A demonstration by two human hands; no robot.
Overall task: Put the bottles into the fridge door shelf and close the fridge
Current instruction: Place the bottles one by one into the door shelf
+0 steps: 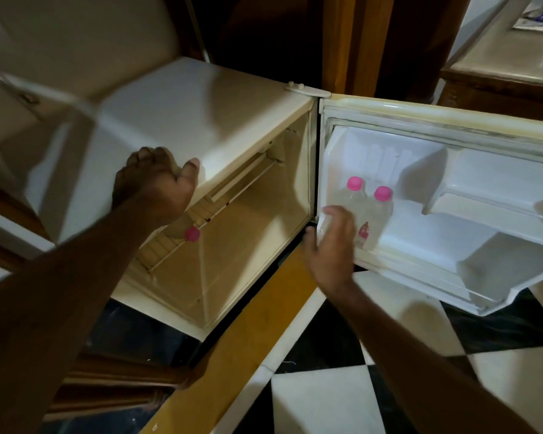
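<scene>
- Two pink-capped bottles (370, 214) upright in door shelf (420, 261)
- right hand (333, 245) open-fingered against them
- left hand (157, 186) grips fridge (201, 98) top edge

No text can be read with any certainty. A small dark print (291, 130) stands on the fridge's inner right wall near the top, too tiny to make out. A pink label (364, 230) on the nearer door-shelf bottle (369, 223) is blurred, its wording illegible.
</scene>
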